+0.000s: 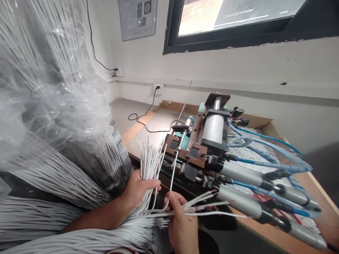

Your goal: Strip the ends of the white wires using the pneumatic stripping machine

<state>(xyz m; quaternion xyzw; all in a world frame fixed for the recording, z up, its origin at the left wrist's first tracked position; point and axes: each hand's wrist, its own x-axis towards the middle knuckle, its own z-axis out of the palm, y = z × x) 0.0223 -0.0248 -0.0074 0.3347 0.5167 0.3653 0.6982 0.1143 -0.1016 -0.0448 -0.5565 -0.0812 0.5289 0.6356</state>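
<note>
In the head view, the left hand [139, 192] is clenched around a thick bundle of white wires [150, 160]. The bundle stands upright out of the fist and fans apart at the tips, with far too many wires to count. The right hand [182, 225], just beside it and lower, pinches a small spray of wires [209, 208] that points right. Its bared ends lie over the bench edge, and the number cannot be told for sure. One single wire [173, 169] rises from the right hand toward the front of the machine [197, 151].

That one machine stands on the wooden bench [291, 233], directly beyond both hands. It has a rust-brown front block and one upright white cylinder [213, 128]. Two long metal cylinders [239, 173] lie side by side, slanting toward the lower right. They pass just right of the sprayed wire ends and crowd that side. Several blue hoses [265, 155] loop above them.

A large heap of white wires [66, 169] fills the left, touching the left forearm. A clear plastic bag [53, 98] is bunched over its top.

On the wall behind are two sockets [158, 88]. A black cable [143, 120] drops from the nearer socket onto the bench. One framed sheet [137, 17] and one dark-framed window [238, 24] hang higher up.
</note>
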